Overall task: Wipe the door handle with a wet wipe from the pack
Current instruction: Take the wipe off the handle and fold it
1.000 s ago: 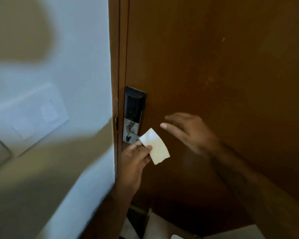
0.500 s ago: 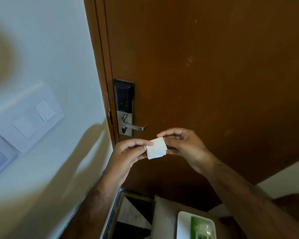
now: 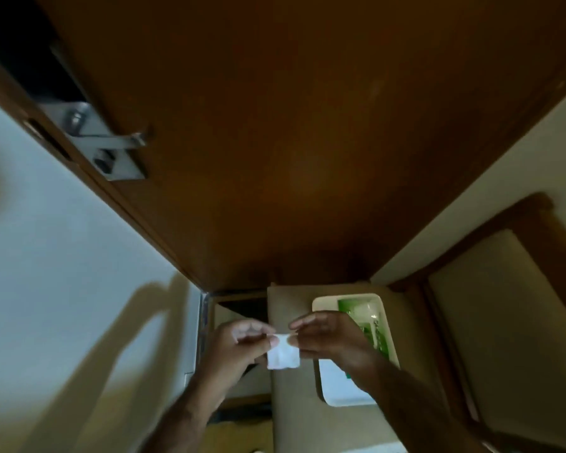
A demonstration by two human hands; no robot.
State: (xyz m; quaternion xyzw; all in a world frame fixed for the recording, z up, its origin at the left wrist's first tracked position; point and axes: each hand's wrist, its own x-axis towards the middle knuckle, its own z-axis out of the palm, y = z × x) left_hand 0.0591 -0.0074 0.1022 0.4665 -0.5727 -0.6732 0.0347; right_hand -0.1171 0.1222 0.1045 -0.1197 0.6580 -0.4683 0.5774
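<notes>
Both hands pinch my small folded white wet wipe [image 3: 283, 354]: left hand [image 3: 236, 349] | right hand [image 3: 332, 341] | green wipe pack [image 3: 370, 325] in white tray [image 3: 347, 390] below | silver lever door handle [image 3: 111, 138] upper left, untouched.

Door [image 3: 291, 132]: brown wood, smooth, low sheen with a soft glare patch. Door handle [image 3: 111, 141], at door's left edge: brushed silver metal lever on a matching metal plate, dull shine; black glossy panel above it. Wall [image 3: 62, 256], left of door: pale painted surface, matt. Wet wipe [image 3: 283, 353], below door: white soft cloth-like sheet, matt. Tray [image 3: 340, 387], right of wipe: white smooth plastic. Pack [image 3: 370, 325] inside it: green glossy film.
</notes>
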